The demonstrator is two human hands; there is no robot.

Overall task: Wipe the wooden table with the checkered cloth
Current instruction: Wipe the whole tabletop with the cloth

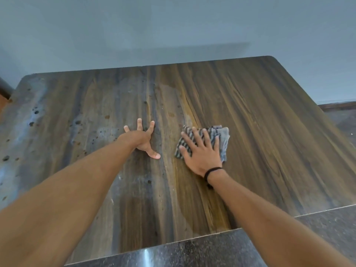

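Note:
The wooden table (260,120) fills most of the view, with dark streaky grain. A folded grey checkered cloth (223,137) lies flat near its middle. My right hand (202,153) presses down on the cloth with fingers spread, palm covering its lower left part; a black band circles the wrist. To the left of the cloth, my left hand (143,140) rests on the bare wood on its spread fingertips, holding nothing. The table's left part carries dark spots and pale dusty smears (34,120). A damp-looking patch runs above the cloth.
A pale blue-grey wall (173,26) stands behind the table's far edge. A dark speckled stone floor (202,253) shows below the near edge and at the right. A dark object (4,89) peeks in at the far left edge.

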